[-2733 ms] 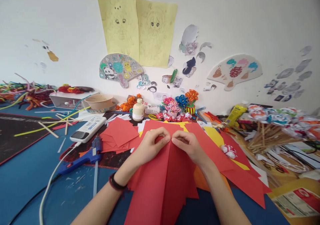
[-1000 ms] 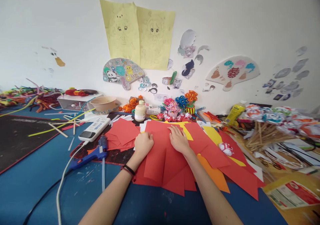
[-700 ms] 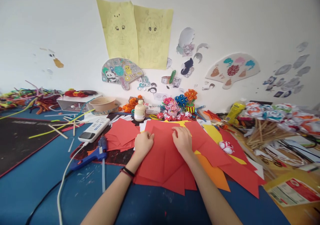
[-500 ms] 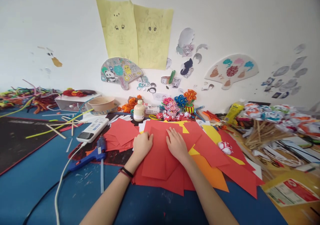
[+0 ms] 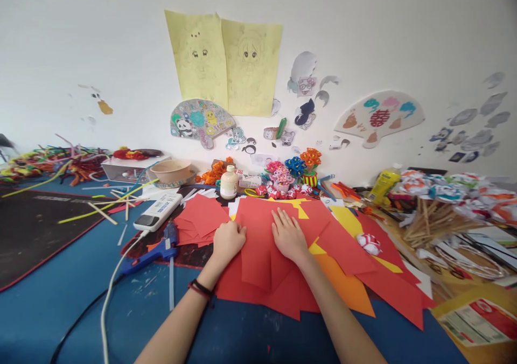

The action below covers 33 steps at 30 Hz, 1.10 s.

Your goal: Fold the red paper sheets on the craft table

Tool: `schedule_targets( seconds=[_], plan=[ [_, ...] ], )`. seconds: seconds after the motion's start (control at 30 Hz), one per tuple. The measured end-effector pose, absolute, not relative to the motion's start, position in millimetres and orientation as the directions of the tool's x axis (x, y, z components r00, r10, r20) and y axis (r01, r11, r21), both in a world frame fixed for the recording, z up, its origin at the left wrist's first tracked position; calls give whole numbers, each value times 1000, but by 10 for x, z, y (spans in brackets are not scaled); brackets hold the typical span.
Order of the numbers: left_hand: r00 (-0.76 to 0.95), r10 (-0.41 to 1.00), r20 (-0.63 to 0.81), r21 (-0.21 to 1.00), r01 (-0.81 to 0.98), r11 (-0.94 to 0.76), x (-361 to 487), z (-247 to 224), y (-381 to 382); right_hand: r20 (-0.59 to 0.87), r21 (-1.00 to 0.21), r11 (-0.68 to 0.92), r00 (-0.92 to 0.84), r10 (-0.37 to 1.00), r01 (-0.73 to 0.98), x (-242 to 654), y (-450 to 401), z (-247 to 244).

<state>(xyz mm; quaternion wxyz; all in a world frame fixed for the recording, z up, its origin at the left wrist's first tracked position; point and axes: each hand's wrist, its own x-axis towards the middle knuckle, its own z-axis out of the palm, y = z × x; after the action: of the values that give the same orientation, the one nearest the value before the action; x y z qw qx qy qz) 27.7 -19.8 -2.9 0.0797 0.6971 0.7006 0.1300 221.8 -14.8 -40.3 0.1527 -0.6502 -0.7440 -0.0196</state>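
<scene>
Two hands are on a folded red paper sheet.

The left hand (image 5: 229, 244) is curled into a fist at the left edge of the folded red paper sheet (image 5: 256, 256); I cannot tell if it pinches the paper. The right hand (image 5: 288, 236) lies flat on the red paper, palm down, fingers stretched and a little apart. The one folded sheet sits in the middle, on top of other red sheets (image 5: 288, 299) on the blue table (image 5: 250, 326). Its long side runs from near to far, with one short end toward the person. The other red sheets overlap too much to count. One orange paper sheet (image 5: 343, 283) lies to the right, one blue glue gun (image 5: 155, 253) to the left, and one cream plastic bottle (image 5: 229, 185) stands on the far side.
</scene>
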Motion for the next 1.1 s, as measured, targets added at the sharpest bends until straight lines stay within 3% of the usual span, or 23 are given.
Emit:
schedule_targets(
  seconds=[0.27, 0.4, 0.53, 0.63, 0.97, 1.1],
  plan=[
    [86, 996, 3, 384, 920, -81, 203, 40, -305, 421, -247, 180, -62, 905, 952, 2253, -151, -359],
    [9, 997, 72, 311, 950, -31, 225, 17, -353, 499, -267, 237, -76, 863, 934, 2175, -263, -283],
    [0, 994, 108, 164, 986, -18, 244, 22, -423, 379, -223, 263, -166, 911, 939, 2079, -344, -343],
    [29, 997, 75, 145, 989, -39, 220, 23, -473, 291, -192, 275, -213, 933, 942, 2065, -352, -386],
    [33, 996, 78, 224, 973, -49, 111, -37, -580, 267, -184, 249, -196, 944, 951, 2081, -364, -365],
    [41, 996, 75, 352, 934, -65, 57, -20, -644, 310, -213, 279, -206, 928, 936, 2098, -338, -385]
  ],
)
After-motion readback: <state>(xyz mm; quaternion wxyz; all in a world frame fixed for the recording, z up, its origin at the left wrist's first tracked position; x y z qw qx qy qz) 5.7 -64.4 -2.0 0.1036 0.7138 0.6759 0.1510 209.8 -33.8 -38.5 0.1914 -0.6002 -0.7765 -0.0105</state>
